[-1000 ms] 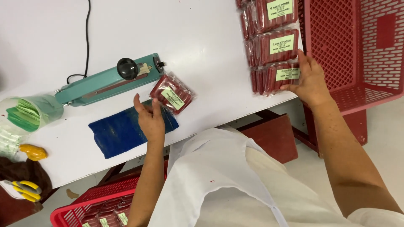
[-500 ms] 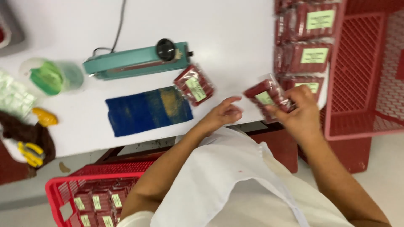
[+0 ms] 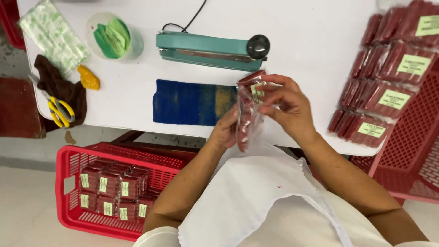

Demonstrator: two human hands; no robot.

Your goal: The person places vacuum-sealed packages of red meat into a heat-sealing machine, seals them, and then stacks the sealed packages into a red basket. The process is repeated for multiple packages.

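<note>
Both hands are holding a clear packet of red sticks (image 3: 247,112) up over the near edge of the white table (image 3: 311,55), standing on end so its long axis is running near-to-far, top end pointing toward the teal heat sealer (image 3: 208,49) just beyond it. The left hand (image 3: 225,130) is gripping the packet's lower left side while the right hand (image 3: 288,106) is pinching its upper part with curled fingers. A blue cloth (image 3: 192,103) is lying just left of the hands, more packets (image 3: 388,73) are sitting at the right, and a red basket (image 3: 68,201) of packets is sitting down at the near left.
</note>
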